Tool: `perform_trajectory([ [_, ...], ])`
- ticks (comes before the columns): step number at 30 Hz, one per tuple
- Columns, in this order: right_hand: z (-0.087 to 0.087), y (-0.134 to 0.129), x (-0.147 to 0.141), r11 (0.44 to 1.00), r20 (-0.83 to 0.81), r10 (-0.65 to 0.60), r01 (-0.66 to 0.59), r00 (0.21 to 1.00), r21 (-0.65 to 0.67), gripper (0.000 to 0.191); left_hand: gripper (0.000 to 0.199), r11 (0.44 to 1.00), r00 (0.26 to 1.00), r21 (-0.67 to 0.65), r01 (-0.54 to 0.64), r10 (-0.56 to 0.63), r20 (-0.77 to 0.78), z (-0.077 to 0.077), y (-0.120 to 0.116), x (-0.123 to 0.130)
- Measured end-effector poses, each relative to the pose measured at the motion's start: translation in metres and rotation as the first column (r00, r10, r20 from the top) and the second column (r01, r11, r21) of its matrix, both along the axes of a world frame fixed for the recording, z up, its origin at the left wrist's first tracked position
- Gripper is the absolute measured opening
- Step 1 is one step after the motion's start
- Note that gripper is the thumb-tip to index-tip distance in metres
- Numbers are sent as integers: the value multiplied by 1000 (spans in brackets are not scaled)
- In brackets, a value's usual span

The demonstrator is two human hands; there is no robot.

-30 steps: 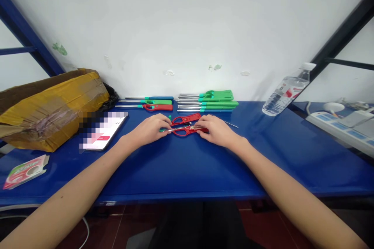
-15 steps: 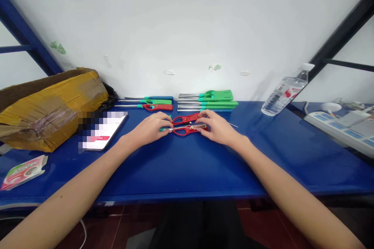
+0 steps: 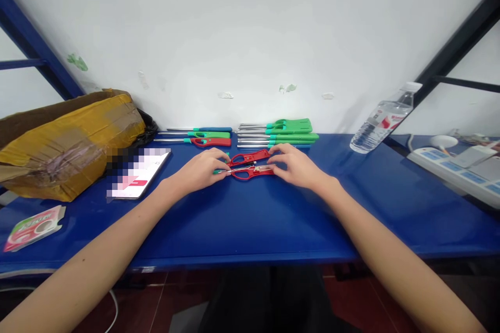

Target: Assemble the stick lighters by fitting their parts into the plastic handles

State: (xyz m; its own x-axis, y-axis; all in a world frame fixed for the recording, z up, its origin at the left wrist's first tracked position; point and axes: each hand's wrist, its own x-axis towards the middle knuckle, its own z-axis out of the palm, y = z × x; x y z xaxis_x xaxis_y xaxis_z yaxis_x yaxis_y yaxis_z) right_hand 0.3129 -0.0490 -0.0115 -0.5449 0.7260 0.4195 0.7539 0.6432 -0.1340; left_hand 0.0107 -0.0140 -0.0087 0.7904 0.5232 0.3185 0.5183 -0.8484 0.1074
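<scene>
On the blue table (image 3: 250, 223), the nearer red shell (image 3: 259, 173) was touched at its front by the left hand (image 3: 200, 169) (grip uncertain); the right hand (image 3: 299, 166) was spread at its rear. Light, stiff plastic with fragile innards (image 3: 264, 168) was suggested, best held by its rims.

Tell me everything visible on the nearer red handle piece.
The nearer red handle piece looks like plastic, with a loop at left and pale, metallic-looking parts along it. It lies crosswise on the blue table, nearer than a similar red piece. The left hand is at its left end, the right hand at its right; exact contact is unclear.
</scene>
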Motion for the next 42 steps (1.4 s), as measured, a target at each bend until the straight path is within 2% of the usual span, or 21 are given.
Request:
perform_trajectory([
  [5, 0, 1, 1, 999, 57, 12, -10, 998, -33, 22, 20, 1000, 1000, -2, -5, 5, -13, -1, 0, 1],
  [11, -1, 2, -1, 998, 48, 19, -16, 999, -66, 15, 20, 1000, 1000, -12, -21, 21, -22, -1, -3, 4],
  [17, 2, -1, -1, 999, 50, -11, 13, 999, -45, 24, 20, 1000, 1000, 0, -16, 16, -14, 0, -2, 1],
  [22, 3, 0, 2, 999, 12, -29, 29, 1000, -17, 23, 21, 1000, 1000, -1, -5, 5, 6, -3, 1, 0],
  [36, 3, 0, -3, 999, 62, -7, 9, 998, -39, 23, 20, 999, 998, -24, 47, -46, 37, -10, 5, 1],
  [42, 3, -1, -4, 999, 55, -23, 25, 998, -41, 22, 18, 999, 999, -27, 18, -18, 26, -9, 4, 2],
])
